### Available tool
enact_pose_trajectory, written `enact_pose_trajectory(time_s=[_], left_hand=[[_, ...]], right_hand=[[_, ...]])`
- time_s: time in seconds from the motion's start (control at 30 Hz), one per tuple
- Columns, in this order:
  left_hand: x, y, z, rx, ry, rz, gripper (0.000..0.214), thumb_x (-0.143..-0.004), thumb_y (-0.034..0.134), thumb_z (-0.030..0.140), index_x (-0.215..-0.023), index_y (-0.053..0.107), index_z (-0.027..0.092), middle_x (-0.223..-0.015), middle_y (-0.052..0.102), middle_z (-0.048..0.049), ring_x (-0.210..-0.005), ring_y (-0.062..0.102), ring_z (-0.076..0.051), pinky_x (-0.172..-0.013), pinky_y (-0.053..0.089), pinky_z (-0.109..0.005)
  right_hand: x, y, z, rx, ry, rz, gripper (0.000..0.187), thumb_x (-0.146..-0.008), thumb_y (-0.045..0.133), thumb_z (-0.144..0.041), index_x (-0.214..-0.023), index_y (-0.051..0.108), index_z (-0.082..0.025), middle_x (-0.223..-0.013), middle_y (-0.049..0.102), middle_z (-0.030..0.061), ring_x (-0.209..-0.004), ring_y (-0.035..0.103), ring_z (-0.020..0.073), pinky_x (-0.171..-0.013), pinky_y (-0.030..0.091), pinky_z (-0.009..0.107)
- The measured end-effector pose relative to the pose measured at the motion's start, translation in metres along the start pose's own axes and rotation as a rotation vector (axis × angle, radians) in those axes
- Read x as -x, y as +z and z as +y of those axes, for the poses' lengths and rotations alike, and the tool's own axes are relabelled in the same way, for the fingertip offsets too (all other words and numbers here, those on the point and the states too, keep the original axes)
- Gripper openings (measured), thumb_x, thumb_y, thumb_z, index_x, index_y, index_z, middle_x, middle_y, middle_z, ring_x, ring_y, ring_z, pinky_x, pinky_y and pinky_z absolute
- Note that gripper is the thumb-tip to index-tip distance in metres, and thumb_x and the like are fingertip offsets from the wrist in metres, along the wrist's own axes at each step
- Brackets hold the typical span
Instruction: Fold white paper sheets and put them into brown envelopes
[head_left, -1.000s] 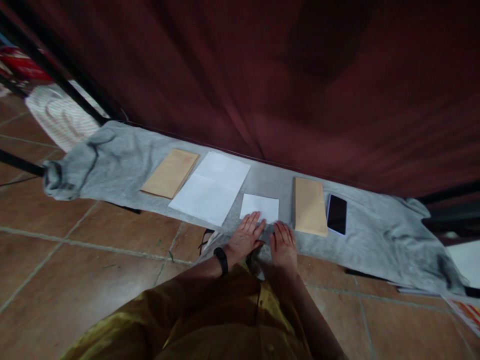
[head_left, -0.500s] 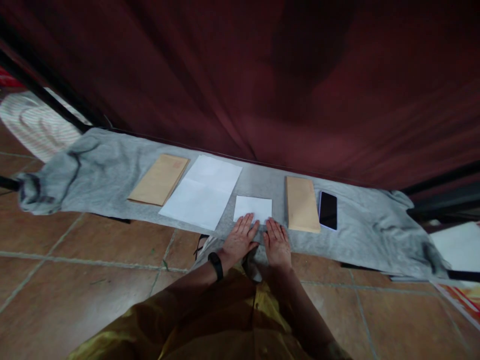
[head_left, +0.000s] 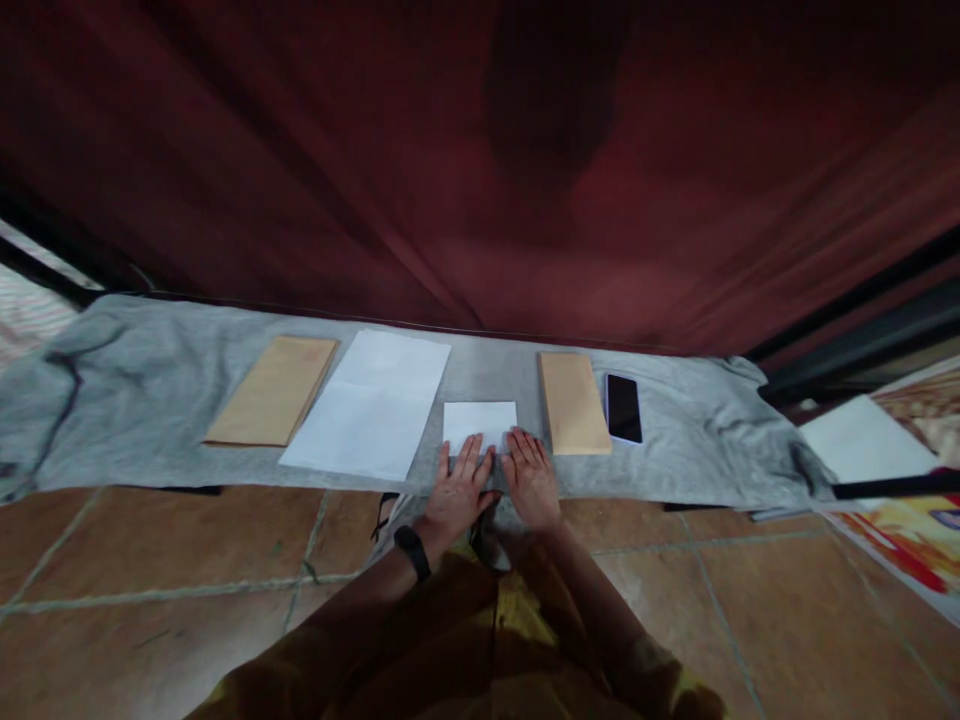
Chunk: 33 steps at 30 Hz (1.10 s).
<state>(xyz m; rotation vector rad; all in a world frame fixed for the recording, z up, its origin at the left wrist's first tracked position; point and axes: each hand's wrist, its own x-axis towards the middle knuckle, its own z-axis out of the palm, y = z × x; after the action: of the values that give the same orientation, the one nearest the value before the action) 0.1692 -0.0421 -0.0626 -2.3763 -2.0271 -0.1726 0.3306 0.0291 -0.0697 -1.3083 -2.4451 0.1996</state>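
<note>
A small white piece of folded paper [head_left: 480, 415] lies flat on the grey cloth in front of me. My left hand [head_left: 454, 492] rests with spread fingers on its lower left part. On the lower right edge lies my right hand [head_left: 531, 480], fingers stretched out flat and close together. Both hands press from above and grip nothing; their fingers hide the paper's near edge. To the left is a larger white sheet [head_left: 367, 400] with a faint crease across it. A stack of brown envelopes [head_left: 575, 403] sits just right of my right hand.
Another stack of brown envelopes [head_left: 274, 390] lies left of the large sheet. A dark-screened phone [head_left: 624, 408] is beside the right stack. The grey cloth [head_left: 690, 430] covers a narrow surface against a dark red curtain [head_left: 420, 180]. Tiled floor [head_left: 225, 540] shows below.
The view has swung, so everything sits further left in it. My left fingers are more spread, and both hands reach slightly further onto the folded paper.
</note>
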Motion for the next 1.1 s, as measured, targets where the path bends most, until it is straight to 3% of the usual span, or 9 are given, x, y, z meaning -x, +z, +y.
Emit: enact_pose_trajectory(time_s=[0.37,0.57,0.67,0.8,0.9,0.97,1.1], left_hand=[[-0.002,0.002,-0.001,-0.018,-0.005,0.003,0.069,-0.097,0.046,0.055,-0.155,0.039,0.017,-0.164,0.029,-0.0189,-0.155,0.020,-0.032,-0.124,0.009,-0.065],[-0.002,0.004,-0.001,-0.030,-0.001,0.008,0.069,-0.097,0.048,0.050,-0.155,0.037,0.015,-0.164,0.029,-0.0203,-0.155,0.020,-0.032,-0.124,0.010,-0.065],[-0.002,0.001,0.000,-0.042,-0.006,0.016,0.069,-0.096,0.050,0.048,-0.155,0.038,0.014,-0.163,0.031,-0.0207,-0.155,0.021,-0.033,-0.124,0.010,-0.065],[-0.001,0.000,0.000,-0.016,0.001,0.026,0.066,-0.097,0.050,0.048,-0.153,0.041,0.015,-0.162,0.034,-0.0207,-0.154,0.023,-0.033,-0.124,0.012,-0.064],[0.000,-0.003,-0.002,0.059,0.008,0.058,0.064,-0.098,0.049,0.048,-0.152,0.043,0.014,-0.161,0.036,-0.0207,-0.154,0.025,-0.033,-0.124,0.015,-0.063],[-0.001,-0.008,-0.002,0.178,0.002,0.105,0.061,-0.100,0.046,0.044,-0.153,0.040,0.015,-0.161,0.037,-0.0193,-0.154,0.026,-0.031,-0.124,0.018,-0.061],[-0.013,-0.031,0.003,0.701,-0.180,0.228,0.059,-0.104,0.036,0.043,-0.157,0.032,0.019,-0.163,0.036,-0.0138,-0.151,0.033,-0.025,-0.123,0.031,-0.051]], right_hand=[[-0.053,0.004,-0.002,0.001,0.148,0.010,0.043,-0.103,0.041,-0.024,-0.142,0.056,-0.013,-0.147,0.057,0.0159,-0.134,0.052,0.0288,-0.110,0.041,0.047],[-0.074,0.004,-0.009,-0.105,0.368,0.071,0.043,-0.097,0.045,-0.019,-0.137,0.057,-0.009,-0.120,0.068,0.0217,-0.112,0.064,0.0300,-0.097,0.050,0.043],[-0.075,0.005,-0.007,-0.212,0.463,0.076,0.036,-0.094,0.048,-0.018,-0.126,0.063,-0.011,-0.109,0.072,0.0187,-0.101,0.069,0.0276,-0.087,0.053,0.037],[-0.074,0.001,-0.002,-0.284,0.484,0.049,0.020,-0.091,0.054,-0.019,-0.102,0.070,-0.016,-0.091,0.075,0.0106,-0.083,0.071,0.0229,-0.071,0.053,0.029],[-0.074,-0.011,-0.001,-0.353,0.463,0.034,0.014,-0.091,0.056,-0.021,-0.090,0.070,-0.018,-0.079,0.074,0.0037,-0.071,0.069,0.0178,-0.063,0.051,0.025],[-0.072,-0.027,-0.004,-0.391,0.425,0.067,0.015,-0.093,0.054,-0.022,-0.092,0.069,-0.019,-0.082,0.073,0.0024,-0.072,0.068,0.0160,-0.065,0.051,0.024],[-0.059,-0.070,-0.021,-0.315,0.236,0.253,0.022,-0.099,0.049,-0.026,-0.105,0.068,-0.019,-0.097,0.069,0.0064,-0.082,0.065,0.0187,-0.074,0.051,0.028]])
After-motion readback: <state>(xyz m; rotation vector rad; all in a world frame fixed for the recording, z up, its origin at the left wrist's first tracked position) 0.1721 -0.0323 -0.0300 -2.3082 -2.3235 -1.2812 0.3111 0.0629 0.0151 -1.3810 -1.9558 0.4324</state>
